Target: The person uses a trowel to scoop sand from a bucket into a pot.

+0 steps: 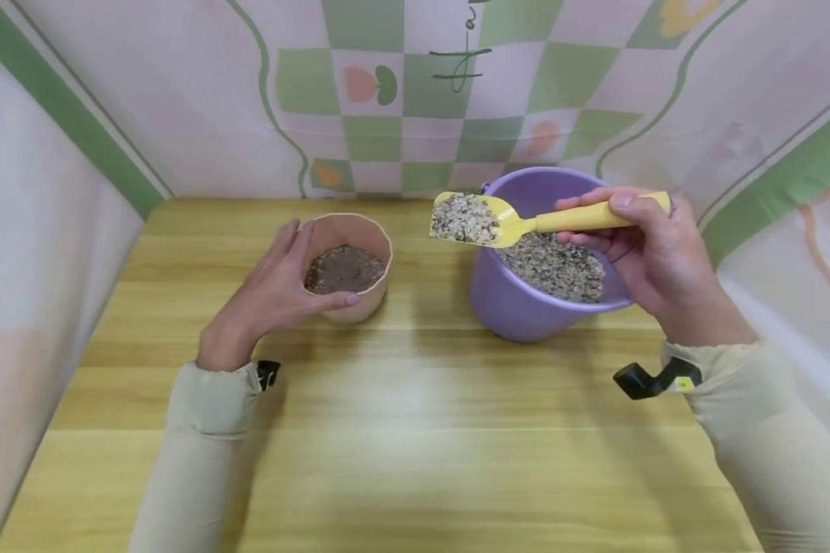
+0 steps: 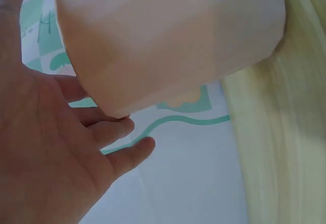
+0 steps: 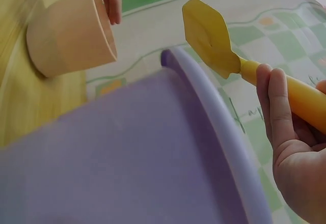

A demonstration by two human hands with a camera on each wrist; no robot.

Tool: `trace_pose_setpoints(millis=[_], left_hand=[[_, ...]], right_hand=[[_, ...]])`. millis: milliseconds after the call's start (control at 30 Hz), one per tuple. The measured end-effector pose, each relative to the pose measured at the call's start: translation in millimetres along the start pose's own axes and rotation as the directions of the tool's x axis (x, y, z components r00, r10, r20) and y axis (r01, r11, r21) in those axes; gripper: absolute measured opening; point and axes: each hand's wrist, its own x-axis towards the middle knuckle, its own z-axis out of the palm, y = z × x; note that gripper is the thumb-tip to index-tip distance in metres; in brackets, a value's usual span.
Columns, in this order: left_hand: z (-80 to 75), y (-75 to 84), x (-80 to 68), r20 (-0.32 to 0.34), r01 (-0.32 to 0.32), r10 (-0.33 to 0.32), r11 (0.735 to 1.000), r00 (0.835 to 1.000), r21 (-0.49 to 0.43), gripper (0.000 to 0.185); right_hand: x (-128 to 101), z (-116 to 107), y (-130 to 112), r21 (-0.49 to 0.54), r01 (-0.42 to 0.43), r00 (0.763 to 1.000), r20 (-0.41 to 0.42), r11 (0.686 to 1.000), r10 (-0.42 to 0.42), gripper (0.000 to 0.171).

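Observation:
My right hand [image 1: 653,253] grips the handle of a yellow scoop [image 1: 505,221], [image 3: 214,38]. Its blade carries a heap of pale gravel and hangs over the left rim of a purple bucket [image 1: 526,307], [image 3: 127,158] that holds more gravel. To the left, a pink pot [image 1: 376,296], [image 2: 168,40] filled with dark soil stands on the wooden table [image 1: 387,430]. My left hand [image 1: 273,292], [image 2: 51,158] wraps round the pot's left side, with the thumb at its front and the fingers behind it.
Fabric walls with a green and pink checked pattern [image 1: 456,92] close in the table at the back and on both sides. The scoop's blade hangs between pot and bucket, a short gap from the pot's rim.

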Motion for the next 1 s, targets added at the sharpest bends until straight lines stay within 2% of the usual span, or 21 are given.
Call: trace_pose_setpoints(millis=[133, 267, 433, 533, 733, 800, 1000], left_hand=[[8.8, 0.3, 3.4, -0.018, -0.026, 0.025, 0.998, 1.000, -0.058, 0.128], [15.3, 4.1, 5.9, -0.038, -0.051, 0.047, 0.993, 0.998, -0.106, 0.126], [20.3, 10.6, 7.7, -0.007, 0.005, -0.006, 0.993, 1.000, -0.117, 0.136], [23.1, 12.6, 9.4, -0.005, 0.018, -0.019, 0.992, 1.000, -0.127, 0.136], [25.4, 12.8, 10.0, -0.032, 0.003, -0.007, 0.990, 0.999, -0.139, 0.135], [25.3, 12.3, 9.4, -0.039, 0.000, -0.006, 0.988, 0.999, -0.153, 0.134], [24.7, 11.9, 9.8, -0.005, 0.032, -0.033, 0.986, 0.999, -0.164, 0.137]], right_hand=[[4.3, 3.1, 1.8, -0.013, -0.041, 0.999, 0.021, 0.999, 0.042, 0.029], [7.7, 3.5, 3.4, 0.028, -0.077, 0.996, 0.047, 0.997, 0.076, 0.030], [8.7, 8.0, 2.6, 0.003, -0.078, 0.996, 0.053, 0.997, 0.078, 0.029], [10.3, 13.7, 2.8, -0.008, -0.094, 0.994, 0.056, 0.996, 0.094, 0.028], [16.6, 28.3, 7.4, -0.102, -0.132, 0.987, 0.073, 0.986, 0.140, 0.024], [19.8, 34.7, 9.9, -0.149, -0.142, 0.987, 0.054, 0.979, 0.152, 0.023], [29.8, 51.8, 17.3, -0.246, -0.187, 0.981, -0.002, 0.951, 0.192, 0.020]])
